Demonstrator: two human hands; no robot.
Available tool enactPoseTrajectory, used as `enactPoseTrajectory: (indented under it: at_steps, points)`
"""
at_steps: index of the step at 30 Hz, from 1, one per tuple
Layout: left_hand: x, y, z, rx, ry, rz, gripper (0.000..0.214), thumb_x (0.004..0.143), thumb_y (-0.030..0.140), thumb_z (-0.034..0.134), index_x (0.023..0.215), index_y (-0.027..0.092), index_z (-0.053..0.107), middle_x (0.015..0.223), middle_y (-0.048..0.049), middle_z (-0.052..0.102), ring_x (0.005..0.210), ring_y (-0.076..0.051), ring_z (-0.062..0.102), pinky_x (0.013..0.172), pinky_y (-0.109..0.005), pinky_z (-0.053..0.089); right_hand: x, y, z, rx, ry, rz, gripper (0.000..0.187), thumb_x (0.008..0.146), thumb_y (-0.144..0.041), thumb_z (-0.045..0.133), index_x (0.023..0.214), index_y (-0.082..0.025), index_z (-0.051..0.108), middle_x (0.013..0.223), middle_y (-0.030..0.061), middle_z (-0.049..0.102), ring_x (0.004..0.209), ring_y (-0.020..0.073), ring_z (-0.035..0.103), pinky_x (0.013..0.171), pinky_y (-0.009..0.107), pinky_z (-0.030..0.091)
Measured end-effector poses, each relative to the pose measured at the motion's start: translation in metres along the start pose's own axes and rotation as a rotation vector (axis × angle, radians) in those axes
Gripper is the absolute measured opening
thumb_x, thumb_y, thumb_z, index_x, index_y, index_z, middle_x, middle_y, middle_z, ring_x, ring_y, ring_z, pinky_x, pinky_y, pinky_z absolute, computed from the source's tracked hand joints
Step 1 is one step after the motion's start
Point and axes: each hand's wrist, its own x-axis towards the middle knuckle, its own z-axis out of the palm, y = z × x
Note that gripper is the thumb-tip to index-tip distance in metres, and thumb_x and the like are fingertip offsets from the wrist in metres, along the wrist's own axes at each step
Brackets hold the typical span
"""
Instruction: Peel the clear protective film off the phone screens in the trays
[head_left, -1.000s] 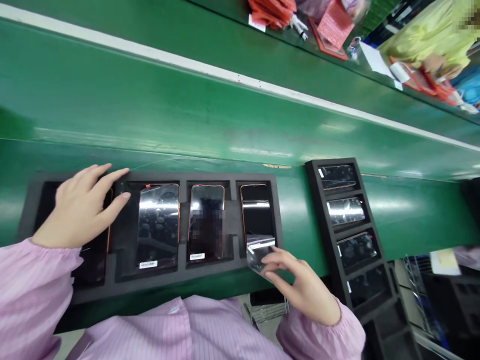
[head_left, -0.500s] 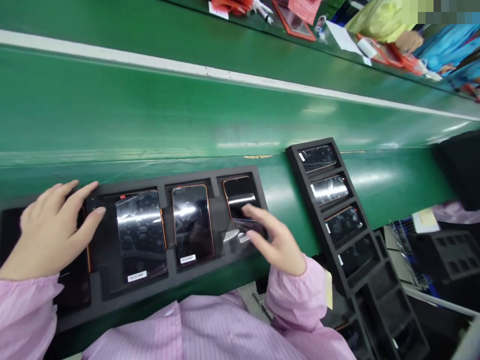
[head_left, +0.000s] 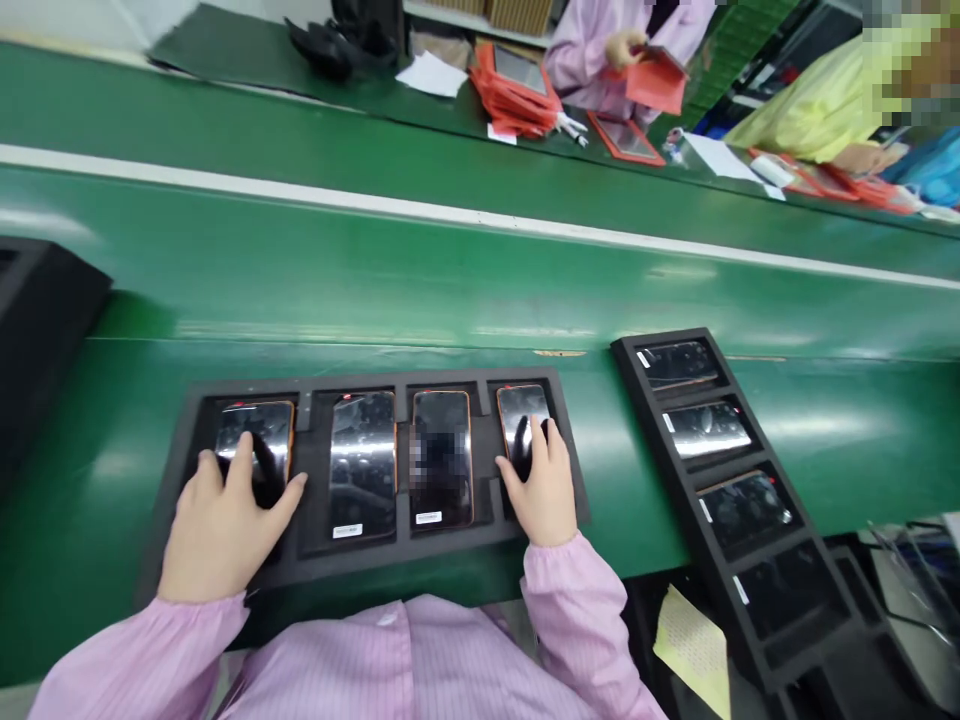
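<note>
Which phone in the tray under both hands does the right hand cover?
Rightmost phone; the left hand is over the leftmost, no hand over the middle two.

The green counter (head_left: 615, 450) carries a black tray (head_left: 489, 445) under the left hand (head_left: 221, 525) and right hand (head_left: 544, 492). A second tray (head_left: 720, 465) lies slanted to their right, and a black block (head_left: 45, 310) sits well to their left.

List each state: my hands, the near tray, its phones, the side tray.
Left hand, spread over leftmost phone
Right hand, spread over rightmost phone
Leftmost phone, face up, partly covered
Second phone, face up, label showing
Third phone, face up, label showing
Rightmost phone, face up, partly covered
Near tray, four phones inside
Side tray, askew, phones showing
</note>
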Motion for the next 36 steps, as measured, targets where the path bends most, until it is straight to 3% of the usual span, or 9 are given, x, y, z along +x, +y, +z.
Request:
enactPoseTrajectory:
  at_steps: [5, 10, 14, 18, 20, 22, 25, 29, 36]
  points:
    - [0.013, 0.003, -0.008, 0.138, -0.141, -0.095, 0.069, 0.090, 0.049, 0.041, 0.145, 0.008, 0.039, 0.127, -0.0271, 0.053, 0.105, -0.041, 0.062, 0.085, -0.048, 0.053, 0.027, -0.004, -0.005, -0.180, -0.016, -0.015, 0.056, 0.091, -0.029, 0.049, 0.138, 0.001, 0.047, 0.128, 0.0295, 0.054, 0.114, 0.0367, 0.056, 0.093, 0.048, 0.049]
    - [0.016, -0.012, -0.037, 0.015, -0.138, -0.229, 0.055, 0.093, 0.036, 0.033, 0.141, 0.014, 0.047, 0.112, -0.0203, 0.067, 0.099, -0.039, 0.066, 0.085, -0.050, 0.052, 0.041, 0.014, -0.046, -0.071, -0.094, 0.211, 0.048, 0.090, -0.027, 0.042, 0.134, -0.012, 0.055, 0.081, 0.0127, 0.069, 0.064, 0.0244, 0.063, 0.064, 0.036, 0.051]
    - [0.028, -0.049, -0.044, -0.363, -0.057, -0.338, 0.051, 0.091, 0.031, 0.034, 0.135, 0.015, 0.052, 0.116, -0.0138, 0.068, 0.107, -0.034, 0.064, 0.089, -0.046, 0.052, 0.043, 0.042, -0.043, 0.396, -0.087, 0.167, 0.049, 0.091, -0.035, 0.040, 0.132, -0.010, 0.053, 0.085, 0.0100, 0.068, 0.075, 0.0211, 0.065, 0.073, 0.034, 0.053]
    - [0.025, -0.064, -0.015, -0.519, -0.009, -0.244, 0.054, 0.088, 0.029, 0.032, 0.135, 0.009, 0.051, 0.130, -0.0151, 0.061, 0.121, -0.029, 0.057, 0.103, -0.042, 0.047, 0.033, 0.027, -0.012, 0.341, 0.231, 0.100, 0.050, 0.089, -0.035, 0.042, 0.131, -0.009, 0.054, 0.116, 0.0187, 0.062, 0.107, 0.0276, 0.061, 0.094, 0.046, 0.049]
    - [0.014, -0.048, 0.004, -0.465, 0.095, -0.130, 0.058, 0.088, 0.028, 0.029, 0.134, 0.001, 0.051, 0.134, -0.0225, 0.055, 0.127, -0.030, 0.052, 0.109, -0.044, 0.041, 0.024, 0.000, 0.004, 0.269, 0.322, -0.002, 0.047, 0.090, -0.035, 0.044, 0.127, -0.009, 0.057, 0.124, 0.0207, 0.057, 0.119, 0.0294, 0.054, 0.102, 0.047, 0.044]
    - [0.001, -0.018, 0.019, -0.329, 0.200, -0.006, 0.061, 0.090, 0.032, 0.031, 0.135, -0.004, 0.049, 0.143, -0.0284, 0.043, 0.137, -0.036, 0.039, 0.114, -0.050, 0.033, 0.013, -0.034, 0.017, 0.265, 0.198, -0.106, 0.048, 0.092, -0.034, 0.043, 0.129, -0.005, 0.055, 0.126, 0.0225, 0.056, 0.122, 0.0289, 0.052, 0.105, 0.044, 0.043]
    - [-0.013, 0.040, 0.028, -0.148, 0.045, 0.182, 0.067, 0.090, 0.041, 0.044, 0.145, 0.002, 0.038, 0.150, -0.0270, 0.035, 0.141, -0.040, 0.031, 0.112, -0.057, 0.031, 0.003, -0.082, 0.032, 0.052, -0.067, -0.104, 0.064, 0.088, -0.034, 0.053, 0.138, 0.005, 0.043, 0.141, 0.0333, 0.040, 0.134, 0.0384, 0.039, 0.107, 0.048, 0.038]
    - [-0.007, 0.096, 0.024, 0.044, -0.116, 0.118, 0.077, 0.089, 0.045, 0.050, 0.149, 0.002, 0.028, 0.150, -0.0340, 0.028, 0.141, -0.044, 0.029, 0.112, -0.065, 0.021, 0.011, -0.117, 0.032, -0.228, -0.231, 0.042, 0.077, 0.088, -0.039, 0.060, 0.146, 0.004, 0.033, 0.147, 0.0368, 0.028, 0.138, 0.0438, 0.032, 0.105, 0.053, 0.034]
    - [0.009, 0.101, 0.001, 0.034, -0.149, 0.118, 0.083, 0.082, 0.044, 0.057, 0.146, -0.002, 0.034, 0.146, -0.0349, 0.036, 0.137, -0.044, 0.036, 0.113, -0.057, 0.024, 0.035, -0.126, 0.005, -0.132, -0.283, 0.102, 0.066, 0.084, -0.026, 0.055, 0.138, 0.009, 0.041, 0.122, 0.0387, 0.053, 0.109, 0.0434, 0.059, 0.083, 0.049, 0.049]
